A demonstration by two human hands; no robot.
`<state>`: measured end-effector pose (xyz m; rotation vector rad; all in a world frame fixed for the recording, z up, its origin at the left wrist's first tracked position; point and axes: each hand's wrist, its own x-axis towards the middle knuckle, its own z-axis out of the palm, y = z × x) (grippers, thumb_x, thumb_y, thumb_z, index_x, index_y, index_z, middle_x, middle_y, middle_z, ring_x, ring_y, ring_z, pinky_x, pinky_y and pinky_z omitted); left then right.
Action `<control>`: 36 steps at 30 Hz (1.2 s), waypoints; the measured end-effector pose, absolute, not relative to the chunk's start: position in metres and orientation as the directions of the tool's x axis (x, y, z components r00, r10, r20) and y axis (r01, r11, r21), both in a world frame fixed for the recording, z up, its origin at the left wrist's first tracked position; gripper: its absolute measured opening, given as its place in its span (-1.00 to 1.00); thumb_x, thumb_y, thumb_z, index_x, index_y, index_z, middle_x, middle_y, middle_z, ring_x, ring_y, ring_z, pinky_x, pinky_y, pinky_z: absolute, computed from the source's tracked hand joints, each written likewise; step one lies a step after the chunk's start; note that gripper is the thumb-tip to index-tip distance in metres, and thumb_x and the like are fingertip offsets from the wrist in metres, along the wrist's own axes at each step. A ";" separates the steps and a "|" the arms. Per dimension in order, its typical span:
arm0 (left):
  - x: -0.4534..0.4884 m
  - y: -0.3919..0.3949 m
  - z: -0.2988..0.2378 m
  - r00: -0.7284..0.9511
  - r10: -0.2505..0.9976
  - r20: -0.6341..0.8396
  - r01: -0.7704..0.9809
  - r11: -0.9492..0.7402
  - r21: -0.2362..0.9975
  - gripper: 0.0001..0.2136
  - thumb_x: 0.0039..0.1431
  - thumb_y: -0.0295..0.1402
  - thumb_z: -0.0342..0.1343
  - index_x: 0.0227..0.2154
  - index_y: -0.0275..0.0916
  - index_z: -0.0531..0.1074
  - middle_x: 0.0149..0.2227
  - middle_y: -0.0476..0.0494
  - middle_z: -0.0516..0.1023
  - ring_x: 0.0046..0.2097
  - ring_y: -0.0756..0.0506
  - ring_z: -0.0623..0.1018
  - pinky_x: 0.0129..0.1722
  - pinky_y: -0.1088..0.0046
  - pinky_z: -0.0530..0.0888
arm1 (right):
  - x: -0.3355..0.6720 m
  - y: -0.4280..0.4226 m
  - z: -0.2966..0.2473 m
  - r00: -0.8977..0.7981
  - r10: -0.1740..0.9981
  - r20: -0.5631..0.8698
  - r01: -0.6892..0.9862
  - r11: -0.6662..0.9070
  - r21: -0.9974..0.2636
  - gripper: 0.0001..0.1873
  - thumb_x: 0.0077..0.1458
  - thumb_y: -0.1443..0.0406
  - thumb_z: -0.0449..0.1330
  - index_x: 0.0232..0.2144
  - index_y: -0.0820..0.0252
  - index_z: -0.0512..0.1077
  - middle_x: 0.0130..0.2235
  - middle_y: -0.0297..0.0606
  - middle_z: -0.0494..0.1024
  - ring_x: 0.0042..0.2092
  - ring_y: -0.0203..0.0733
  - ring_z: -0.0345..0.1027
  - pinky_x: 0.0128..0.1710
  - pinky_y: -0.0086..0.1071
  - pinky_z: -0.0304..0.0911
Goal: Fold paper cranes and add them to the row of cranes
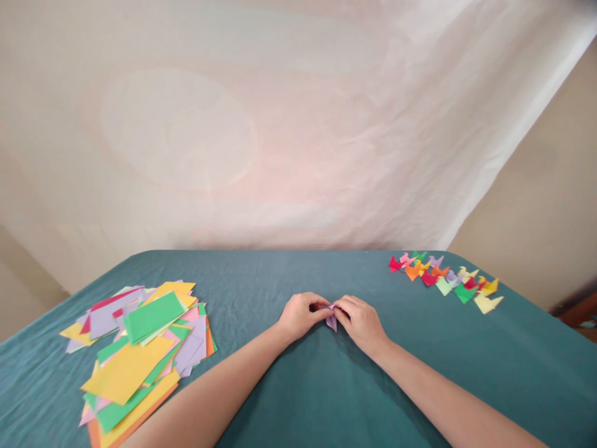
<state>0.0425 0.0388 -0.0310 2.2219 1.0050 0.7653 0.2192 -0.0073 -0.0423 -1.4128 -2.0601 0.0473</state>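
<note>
My left hand [301, 314] and my right hand [360, 320] meet at the middle of the teal-covered table [326, 386]. Both pinch a small folded piece of lilac paper [331, 321] between their fingertips, just above the cloth. The fingers of each hand are curled together around the paper, and most of it is hidden behind them. A bit of red shows at the left hand's fingertips.
A loose pile of coloured paper sheets [140, 348] lies at the left of the table. A group of several small folded paper figures [445, 280] sits at the far right. A pale cloth backdrop [280, 124] hangs behind the table.
</note>
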 end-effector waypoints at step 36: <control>0.041 0.033 -0.023 0.604 0.742 0.291 0.568 -0.656 0.497 -0.76 0.23 -0.29 -0.07 -0.26 -0.16 0.51 -0.34 -0.09 0.46 -0.24 -0.07 0.45 -0.24 0.49 0.35 | 0.214 -0.016 -0.039 -0.177 0.864 0.472 0.757 0.426 -0.495 -0.83 0.14 0.32 -0.01 -0.26 0.15 0.36 -0.33 -0.25 0.48 -0.29 -0.18 0.35 -0.25 -0.32 0.24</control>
